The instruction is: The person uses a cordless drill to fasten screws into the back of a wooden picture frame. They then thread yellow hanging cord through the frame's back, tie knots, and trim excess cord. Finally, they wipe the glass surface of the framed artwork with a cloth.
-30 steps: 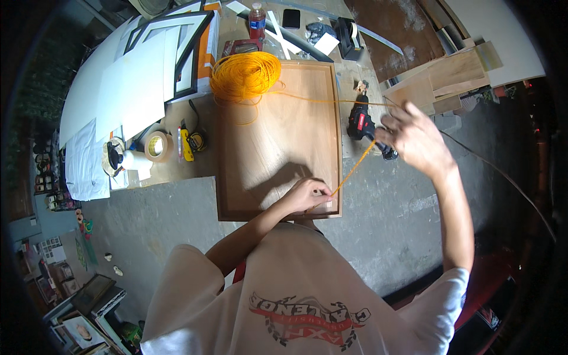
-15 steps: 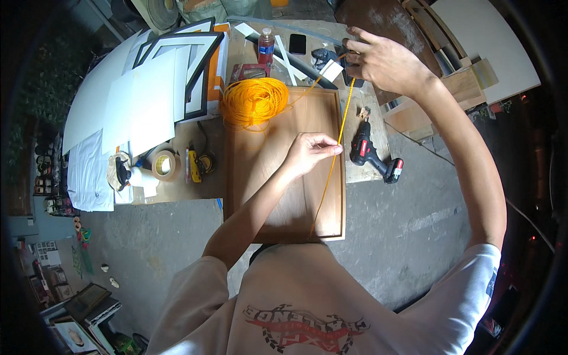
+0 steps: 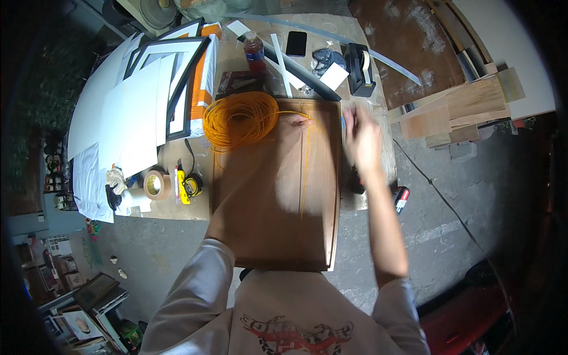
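Observation:
Over a shallow wooden tray-like panel, my left hand pinches an orange-yellow cord near the panel's far edge. One stretch of cord runs to a big orange coil at the panel's far left; the other hangs toward me. My left hand and forearm lie in shadow. Just beyond the panel's right edge, my right hand is smeared by motion, so its fingers are unclear. Below it lies a cordless drill, mostly hidden by my right forearm.
A black tape dispenser stands at the far right of the table, near a phone, a bottle and white strips. To the left are picture frames, white sheets, a tape roll and a yellow tape measure.
My right hand has come down and nearer from beside the tape dispenser, away from the cord. My left hand has moved farther from me, still pinching the cord, which now hangs looser.

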Tool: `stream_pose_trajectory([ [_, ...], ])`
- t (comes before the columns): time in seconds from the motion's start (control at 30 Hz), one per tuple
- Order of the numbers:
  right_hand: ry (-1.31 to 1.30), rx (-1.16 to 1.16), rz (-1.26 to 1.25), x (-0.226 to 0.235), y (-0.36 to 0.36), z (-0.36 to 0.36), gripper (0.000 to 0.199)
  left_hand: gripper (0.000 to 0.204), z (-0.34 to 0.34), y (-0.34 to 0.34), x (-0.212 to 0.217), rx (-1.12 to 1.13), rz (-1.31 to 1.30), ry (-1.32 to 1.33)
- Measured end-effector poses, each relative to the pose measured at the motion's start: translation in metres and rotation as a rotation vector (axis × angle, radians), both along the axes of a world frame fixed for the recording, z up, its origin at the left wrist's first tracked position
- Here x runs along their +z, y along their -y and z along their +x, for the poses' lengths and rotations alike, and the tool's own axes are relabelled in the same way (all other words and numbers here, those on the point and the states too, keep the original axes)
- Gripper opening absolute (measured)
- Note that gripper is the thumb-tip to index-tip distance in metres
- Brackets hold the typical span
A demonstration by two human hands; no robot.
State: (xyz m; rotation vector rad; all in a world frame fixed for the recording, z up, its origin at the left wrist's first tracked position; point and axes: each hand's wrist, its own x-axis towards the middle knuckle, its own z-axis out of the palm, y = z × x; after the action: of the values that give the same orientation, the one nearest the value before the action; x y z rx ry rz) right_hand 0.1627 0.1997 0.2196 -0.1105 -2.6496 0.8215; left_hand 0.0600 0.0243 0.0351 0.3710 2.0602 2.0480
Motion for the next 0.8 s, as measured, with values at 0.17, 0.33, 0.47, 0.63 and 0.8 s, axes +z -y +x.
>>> stream_pose_trajectory([
  [0.17,0.517,0.065,-0.244,-0.13,0.035,0.079,0.034,0.011,-0.038,-0.002,-0.056,0.054,0.012,-0.148],
  [0.33,0.419,0.086,-0.605,-0.164,0.062,0.091,0.02,0.011,-0.056,-0.009,-0.039,0.021,0.174,0.052],
  [0.47,0.488,0.068,-0.746,-0.162,0.064,0.087,0.013,0.009,-0.073,-0.009,-0.007,0.003,-0.508,-0.247],
  [0.63,0.443,-0.035,-0.522,-0.164,0.071,0.084,0.016,0.011,-0.081,-0.014,0.009,-0.045,-0.567,-0.252],
  [0.8,0.555,0.031,-0.194,-0.16,0.062,0.082,0.03,0.018,-0.083,-0.011,0.007,0.004,-0.594,-0.325],
])
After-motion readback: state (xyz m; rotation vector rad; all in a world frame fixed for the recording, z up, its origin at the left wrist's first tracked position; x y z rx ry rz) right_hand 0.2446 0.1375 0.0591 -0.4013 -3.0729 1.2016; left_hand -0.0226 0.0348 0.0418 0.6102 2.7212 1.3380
